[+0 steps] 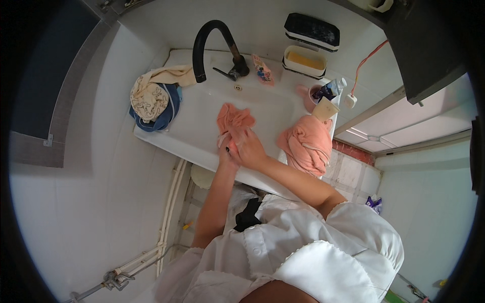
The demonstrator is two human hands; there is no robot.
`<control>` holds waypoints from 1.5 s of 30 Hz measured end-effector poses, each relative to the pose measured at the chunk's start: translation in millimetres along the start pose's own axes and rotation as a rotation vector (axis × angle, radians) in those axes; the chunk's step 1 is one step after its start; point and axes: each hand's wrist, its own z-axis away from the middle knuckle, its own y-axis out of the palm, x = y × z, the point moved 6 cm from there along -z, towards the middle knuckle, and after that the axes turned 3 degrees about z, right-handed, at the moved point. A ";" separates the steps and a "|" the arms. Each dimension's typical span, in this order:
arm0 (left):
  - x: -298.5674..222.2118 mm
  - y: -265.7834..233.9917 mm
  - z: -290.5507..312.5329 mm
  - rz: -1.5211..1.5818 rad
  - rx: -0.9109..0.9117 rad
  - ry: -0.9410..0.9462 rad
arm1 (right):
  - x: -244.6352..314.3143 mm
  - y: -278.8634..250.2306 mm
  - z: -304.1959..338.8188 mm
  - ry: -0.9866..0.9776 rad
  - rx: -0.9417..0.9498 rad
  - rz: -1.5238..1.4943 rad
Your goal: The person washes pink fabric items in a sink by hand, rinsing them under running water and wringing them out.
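Over the white sink (pixel 202 136) both my hands grip a small pink cloth (pixel 233 120). My left hand (pixel 226 149) and my right hand (pixel 248 150) are pressed together at the cloth's near end, fingers closed around it. The cloth's free end lies bunched in the basin, below the black curved tap (pixel 208 43). A second, larger pink cloth (pixel 305 144) is heaped on the sink's right rim, just right of my right hand.
A cream and blue bundle of cloth (pixel 154 101) sits on the sink's left corner. At the back stand a soap dish with a yellow bar (pixel 304 61), a black box (pixel 311 31), a pink cup with tubes (pixel 316 97). White pipes (pixel 169 212) run down the tiled wall.
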 end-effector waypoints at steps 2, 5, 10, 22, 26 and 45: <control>8.5 0.3 -6.7 0.166 0.114 -0.238 | -20.6 -11.8 -17.1 0.066 0.044 0.026; 6.3 20.2 3.3 -0.272 0.014 -0.006 | -33.3 -72.1 -66.3 0.093 -0.222 0.094; -10.2 12.8 16.1 -0.414 -0.102 0.054 | -40.3 -199.3 -165.6 -0.271 -0.459 0.695; -10.0 8.6 12.8 -0.454 -0.012 0.182 | -80.3 -221.5 -176.5 -0.432 -0.239 0.659; -5.1 12.8 5.2 -0.265 -0.089 0.216 | -56.8 -96.2 -53.3 0.060 0.107 0.130; 34.0 25.7 46.5 -0.162 -0.145 -0.249 | -90.9 2.0 7.8 0.870 -0.267 -0.523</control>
